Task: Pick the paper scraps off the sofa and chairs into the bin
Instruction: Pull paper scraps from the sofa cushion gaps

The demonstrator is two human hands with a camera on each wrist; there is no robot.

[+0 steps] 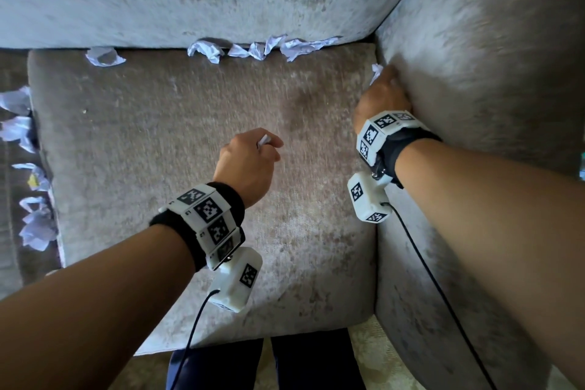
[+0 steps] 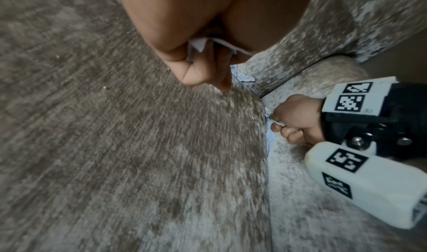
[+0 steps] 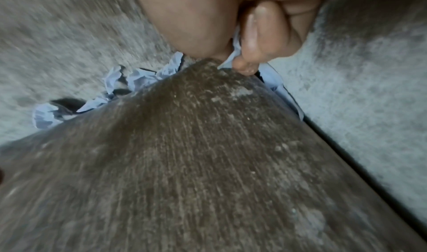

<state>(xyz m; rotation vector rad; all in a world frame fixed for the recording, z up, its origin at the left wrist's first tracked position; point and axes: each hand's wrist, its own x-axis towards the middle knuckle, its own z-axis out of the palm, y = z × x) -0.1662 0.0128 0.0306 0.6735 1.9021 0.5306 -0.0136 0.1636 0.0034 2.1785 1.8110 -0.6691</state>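
Scraps mid-pickup, most still on the sofa.
Right hand (image 1: 381, 98) pinches a paper scrap (image 1: 376, 70) in the crack between seat cushion (image 1: 196, 168) and armrest (image 1: 474, 89); left hand (image 1: 250, 161) grip curled round another scrap (image 1: 263, 140). Left to do: crumpled row (image 1: 262, 49) along the backrest crease, more (image 1: 28, 168) past the cushion's left edge. Bin not in view. Wedged pieces may tear.

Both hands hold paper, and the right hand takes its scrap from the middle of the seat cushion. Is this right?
Not quite. Both hands do hold paper, but the right hand pinches its scrap at the cushion's right edge, in the gap beside the armrest, as the head view shows. The left hand is the one over the middle of the seat cushion.
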